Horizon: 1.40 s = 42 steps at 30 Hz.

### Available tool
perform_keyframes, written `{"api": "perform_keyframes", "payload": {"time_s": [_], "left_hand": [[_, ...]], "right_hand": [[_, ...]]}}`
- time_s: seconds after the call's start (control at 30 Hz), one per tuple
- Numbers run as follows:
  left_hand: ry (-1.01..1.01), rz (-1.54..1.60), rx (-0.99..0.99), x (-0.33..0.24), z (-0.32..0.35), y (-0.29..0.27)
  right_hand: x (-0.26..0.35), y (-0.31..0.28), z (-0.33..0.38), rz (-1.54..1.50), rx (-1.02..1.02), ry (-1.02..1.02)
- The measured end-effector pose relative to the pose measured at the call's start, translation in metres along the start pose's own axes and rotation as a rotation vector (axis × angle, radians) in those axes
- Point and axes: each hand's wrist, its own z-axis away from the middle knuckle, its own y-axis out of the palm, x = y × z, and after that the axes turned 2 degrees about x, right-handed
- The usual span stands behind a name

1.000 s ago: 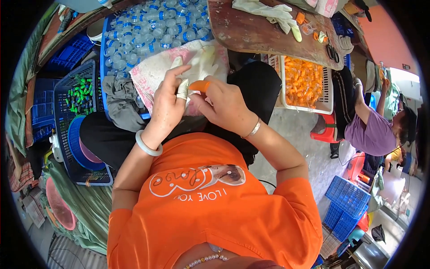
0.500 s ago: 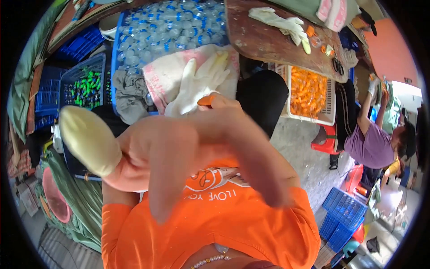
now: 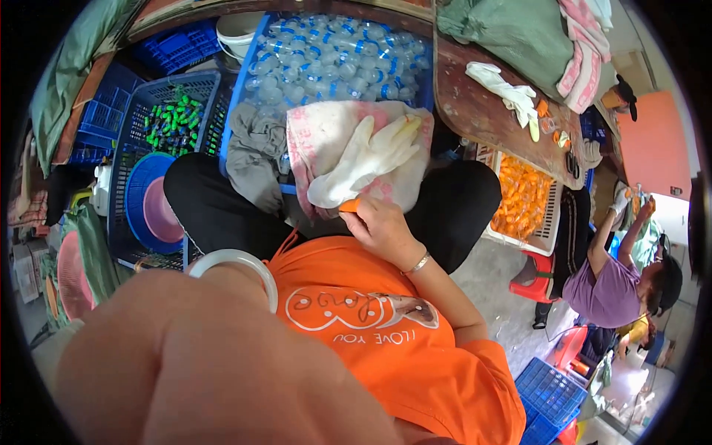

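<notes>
An orange piece (image 3: 349,205) in the right hand (image 3: 382,231), the left hand (image 3: 200,363) close to the lens

In the head view I see the orange piece pinched between the thumb and fingers of the right hand, at the cuff end of a white glove (image 3: 365,159); the left hand, large and blurred at lower left, hides its fingers, so I cannot tell whether it grasps anything. The glove lies on a pink-and-white towel (image 3: 313,133), which overlaps the near edge of a blue bin (image 3: 239,96) of clear, blue-banded pieces. To the right I make out a brown board (image 3: 461,93) bearing a second glove (image 3: 504,93) and scissors (image 3: 571,165)
</notes>
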Motion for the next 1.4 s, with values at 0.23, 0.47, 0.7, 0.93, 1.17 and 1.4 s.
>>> {"api": "perform_keyframes", "payload": {"time_s": [0.23,0.47,0.7,0.93,1.17,1.4], "left_hand": [[0.061,0.098,0.152,-0.026,0.036,0.043],[0.087,0.027,-0.045,-0.032,0.052,0.069],[0.084,-0.044,-0.069,-0.044,0.066,0.075],[0.137,-0.035,-0.108,-0.042,0.079,0.064],[0.145,-0.001,-0.136,-0.038,0.074,0.05],[0.142,-0.012,-0.173,-0.046,0.077,0.048]], "right_hand": [[0.014,0.015,0.002,0.045,0.016,-0.035],[0.04,0.02,-0.005,0.079,0.044,-0.075],[0.052,0.034,-0.013,0.016,0.066,-0.116],[0.04,0.037,-0.013,0.026,0.164,-0.029],[0.026,0.049,-0.017,-0.084,0.158,-0.033],[0.022,0.052,-0.027,-0.165,0.206,0.015]]}}
